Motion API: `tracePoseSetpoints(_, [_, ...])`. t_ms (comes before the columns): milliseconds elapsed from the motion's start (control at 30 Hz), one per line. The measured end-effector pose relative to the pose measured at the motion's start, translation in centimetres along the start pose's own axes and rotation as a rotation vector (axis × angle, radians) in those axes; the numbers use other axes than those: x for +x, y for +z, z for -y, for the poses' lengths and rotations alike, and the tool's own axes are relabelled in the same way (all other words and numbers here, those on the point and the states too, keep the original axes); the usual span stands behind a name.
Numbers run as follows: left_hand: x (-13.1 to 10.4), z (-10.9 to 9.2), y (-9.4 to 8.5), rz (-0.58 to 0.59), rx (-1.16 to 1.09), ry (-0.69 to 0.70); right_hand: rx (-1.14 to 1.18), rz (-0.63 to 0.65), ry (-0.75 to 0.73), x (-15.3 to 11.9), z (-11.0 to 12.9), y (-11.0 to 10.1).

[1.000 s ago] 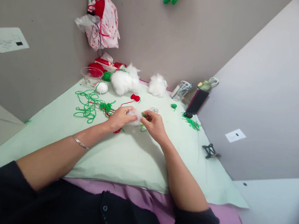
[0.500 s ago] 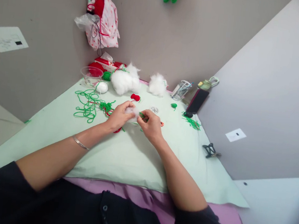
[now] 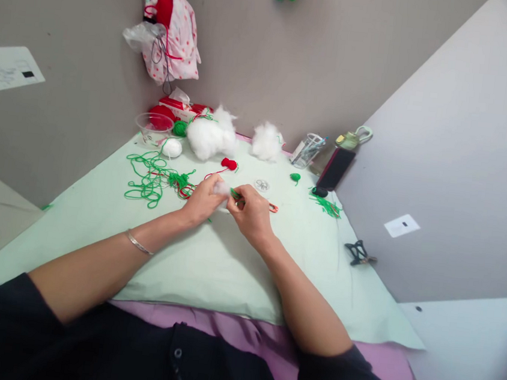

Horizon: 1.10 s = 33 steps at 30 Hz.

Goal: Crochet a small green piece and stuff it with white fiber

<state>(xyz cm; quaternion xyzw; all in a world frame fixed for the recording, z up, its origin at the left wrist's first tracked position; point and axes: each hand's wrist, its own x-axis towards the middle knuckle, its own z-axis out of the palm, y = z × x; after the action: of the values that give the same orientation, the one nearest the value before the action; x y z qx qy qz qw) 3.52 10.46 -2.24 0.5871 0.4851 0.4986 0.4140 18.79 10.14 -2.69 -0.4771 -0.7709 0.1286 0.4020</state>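
Over the middle of the table, my left hand (image 3: 202,200) is closed on a tuft of white fibre stuffing (image 3: 221,188). Close against it, my right hand (image 3: 253,214) pinches a small green crocheted piece (image 3: 234,194), mostly hidden by the fingers. An orange loop-ended item (image 3: 273,208) pokes out beyond the right hand; whether it is held or lies on the table I cannot tell. Just past the hands lie a red crocheted piece (image 3: 229,164) and a few clear rings (image 3: 262,185). Tangled green yarn (image 3: 145,182) spreads to the left of my left hand.
Two heaps of white stuffing (image 3: 211,137) stand at the back, near a clear tub (image 3: 153,131) and a white yarn ball (image 3: 172,148). Rightward are a small green piece (image 3: 295,177), a pen cup (image 3: 307,150), a phone (image 3: 336,169) and a black claw clip (image 3: 359,253).
My right hand has shifted slightly left, nearer my left hand. Less of the white tuft shows between the fingers, and more of the orange item is visible.
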Motion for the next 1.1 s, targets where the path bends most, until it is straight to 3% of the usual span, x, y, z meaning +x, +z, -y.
tracePoseSetpoints(333, [1.0, 1.1, 0.1, 0.03, -0.157, -0.1, 0.191, 0.191, -0.004, 0.5, -0.3, -1.6])
tracePoseSetpoints(667, [0.4, 1.0, 0.4, 0.113, -0.383, -0.169, 0.238, 0.122, 0.135, 0.5, -0.6, -0.7])
tracePoseSetpoints(933, [0.5, 0.5, 0.0, 0.298, -0.478, -0.21, 0.244, 0.059, 0.255, 0.7, -1.0, -1.5])
tracePoseSetpoints(1100, [0.7, 1.0, -0.1, 0.262, -0.395, -0.184, 0.319, 0.131, 0.261, 0.8, -0.5, -2.3])
